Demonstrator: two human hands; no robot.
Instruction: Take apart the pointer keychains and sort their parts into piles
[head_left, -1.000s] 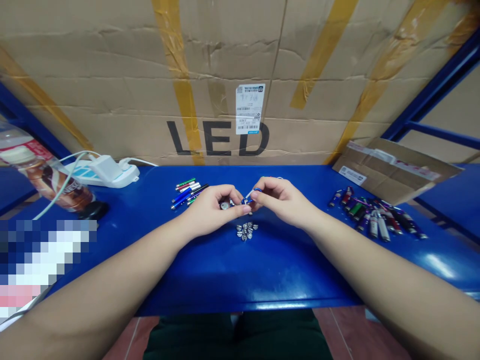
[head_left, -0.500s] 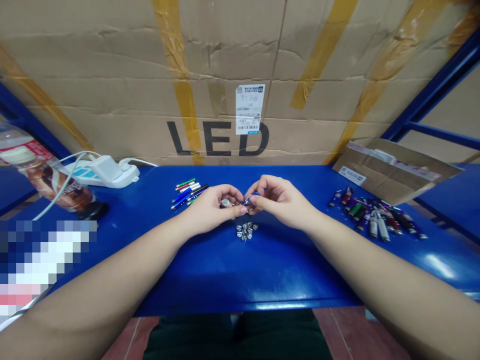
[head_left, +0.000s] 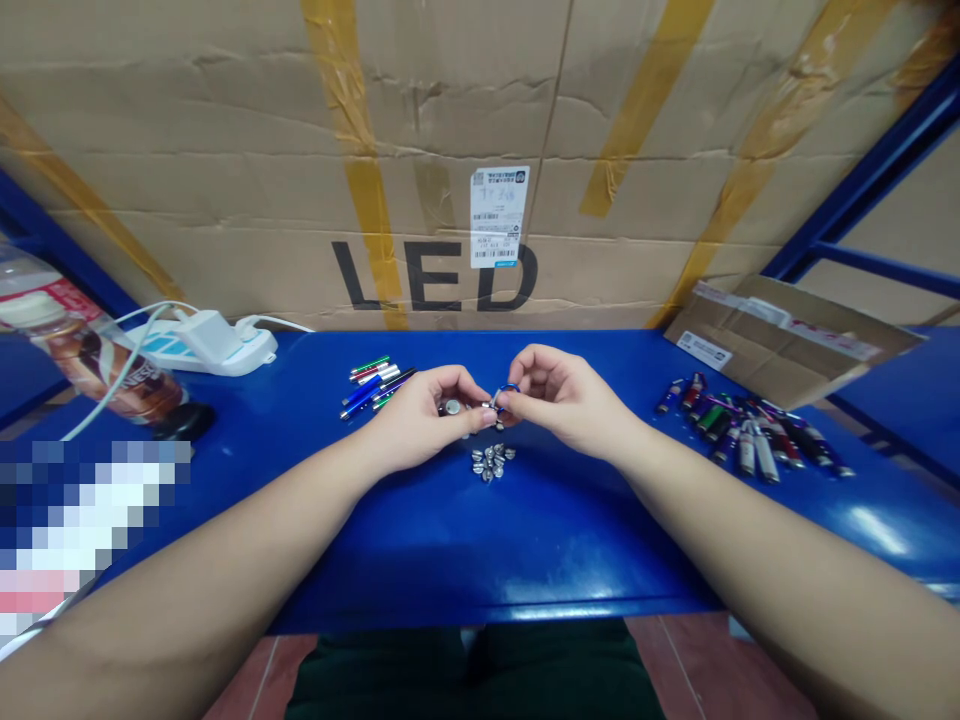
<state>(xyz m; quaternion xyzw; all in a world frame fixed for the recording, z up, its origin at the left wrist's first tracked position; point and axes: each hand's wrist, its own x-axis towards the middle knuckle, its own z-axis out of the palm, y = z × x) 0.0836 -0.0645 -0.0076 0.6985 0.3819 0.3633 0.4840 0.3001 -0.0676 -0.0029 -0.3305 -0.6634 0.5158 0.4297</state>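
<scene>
little blue clip ring (head_left: 509,387) is right around the middle of the frame, up off the table, pinched between the thumb and fingertips of the right hand (head_left: 561,402). the left hand (head_left: 414,418) is just beside it with its thumb and fingers closed in narrow around a small silver-ended piece (head_left: 452,407), mostly hidden by the fingers so can't tell its full shape. also can't tell if the two bits are hooked together. just below the hands there's a small pile of silver bits (head_left: 489,462) on the shiny blue tabletop (head_left: 465,555). left of center, by the left hand's knuckles, a bunch of coloured metal tubes (head_left: 365,398) in green, red, silver, blue and black. over at the right of the frame, a heap of tubes with clips (head_left: 766,445), and an open cardboard box (head_left: 795,338) behind it. far left has a brown drink bottle (head_left: 112,375) tilted in view, with a white power strip (head_left: 259,352) near it. big carton (head_left: 247,210) marked "led" fills the top
</scene>
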